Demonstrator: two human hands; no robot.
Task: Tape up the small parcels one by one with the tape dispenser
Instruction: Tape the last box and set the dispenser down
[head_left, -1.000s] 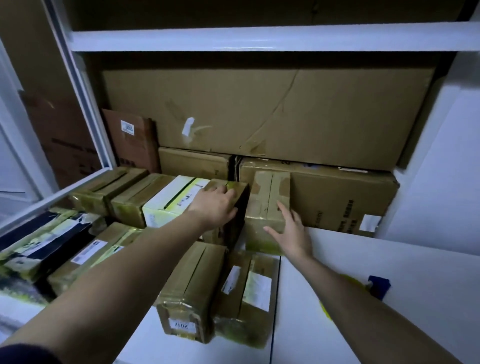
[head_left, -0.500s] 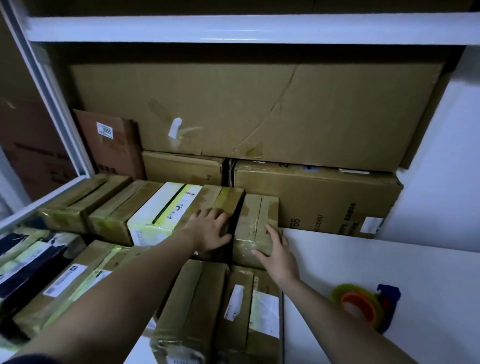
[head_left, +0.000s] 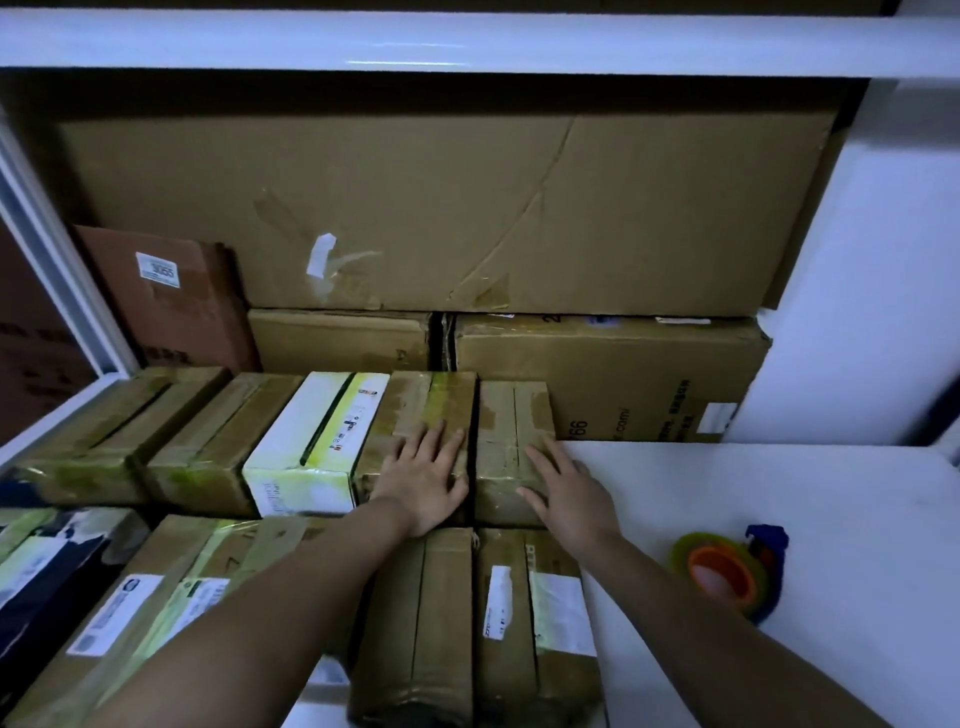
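Several taped brown parcels lie in rows on the white table (head_left: 753, 499). My left hand (head_left: 426, 475) rests flat, fingers straight, on a taped parcel (head_left: 431, 400) in the back row. My right hand (head_left: 569, 488) lies flat along the right side of the small parcel (head_left: 506, 426) next to it, at the row's right end. A narrow dark gap separates the two parcels. The tape dispenser (head_left: 732, 571), with an orange and green roll and a blue handle, lies on the table to the right of my right forearm.
Big cardboard boxes (head_left: 415, 208) are stacked behind the parcels under a white shelf (head_left: 415, 41). A white and green box (head_left: 317, 436) sits left of my left hand. Two more parcels (head_left: 478, 623) lie in the front row beneath my arms. Bare tabletop stretches to the right.
The small parcel has gone from tilted up to lying flat in the back row. Both hands have come down onto the parcels. The view has shifted so that the tape dispenser shows.
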